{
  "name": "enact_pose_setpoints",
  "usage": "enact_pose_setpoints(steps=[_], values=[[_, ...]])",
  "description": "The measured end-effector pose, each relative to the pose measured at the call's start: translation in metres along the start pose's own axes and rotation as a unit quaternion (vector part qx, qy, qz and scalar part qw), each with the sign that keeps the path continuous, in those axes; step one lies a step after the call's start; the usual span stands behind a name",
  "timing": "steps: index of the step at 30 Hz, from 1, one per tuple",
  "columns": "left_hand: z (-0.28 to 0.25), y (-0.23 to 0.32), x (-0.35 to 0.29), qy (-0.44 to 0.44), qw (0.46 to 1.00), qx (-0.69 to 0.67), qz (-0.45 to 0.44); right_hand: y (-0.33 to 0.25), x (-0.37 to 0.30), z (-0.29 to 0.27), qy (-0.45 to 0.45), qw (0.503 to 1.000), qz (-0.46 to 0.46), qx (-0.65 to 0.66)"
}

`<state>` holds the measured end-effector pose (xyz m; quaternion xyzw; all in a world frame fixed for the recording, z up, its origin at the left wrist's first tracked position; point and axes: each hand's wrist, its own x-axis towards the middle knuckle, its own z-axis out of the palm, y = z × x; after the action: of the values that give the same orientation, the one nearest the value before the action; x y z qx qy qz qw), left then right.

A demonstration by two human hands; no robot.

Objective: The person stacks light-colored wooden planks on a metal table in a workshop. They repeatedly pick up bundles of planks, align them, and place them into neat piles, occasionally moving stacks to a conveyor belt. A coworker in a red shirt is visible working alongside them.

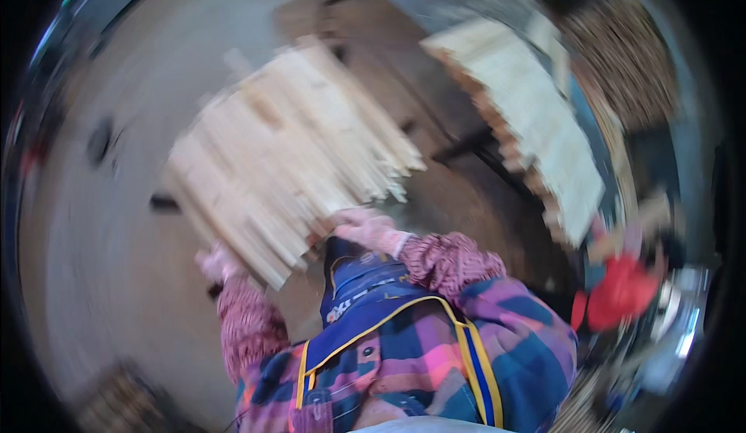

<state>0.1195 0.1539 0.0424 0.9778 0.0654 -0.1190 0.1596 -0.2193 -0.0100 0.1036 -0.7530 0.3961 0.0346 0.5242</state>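
A wide layer of pale wooden strips (pixel 287 138) lies side by side in front of me, its near ends uneven. My left hand (pixel 217 264), in a pink glove, is at the near left edge of the strips. My right hand (pixel 369 229), gloved in the same pink, meets their near ends at the right. Motion blur smears the fingers of both hands, so their grip is not clear. Below the strips, dark supports stick out, one of them a black bar (pixel 163 202) at the left.
Another stack of pale wood (pixel 536 122) with stepped ends stands to the right. Behind it is a big pile of thin sticks (pixel 622 60). A person in a red garment (pixel 622 293) is at the right, beside wood pieces. More wood (pixel 120 402) lies at the lower left.
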Motion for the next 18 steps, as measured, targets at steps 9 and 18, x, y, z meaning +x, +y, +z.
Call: enact_pose_setpoints(steps=[9,18], values=[[0.0,0.127,-0.036,0.115,0.927,-0.203,0.294,0.09,-0.118,-0.102,0.113,0.986,0.098,0.071],[0.114,0.248,-0.495,-0.215,0.782,-0.17,0.56,0.266,-0.27,-0.249,0.503,0.852,0.137,0.043]])
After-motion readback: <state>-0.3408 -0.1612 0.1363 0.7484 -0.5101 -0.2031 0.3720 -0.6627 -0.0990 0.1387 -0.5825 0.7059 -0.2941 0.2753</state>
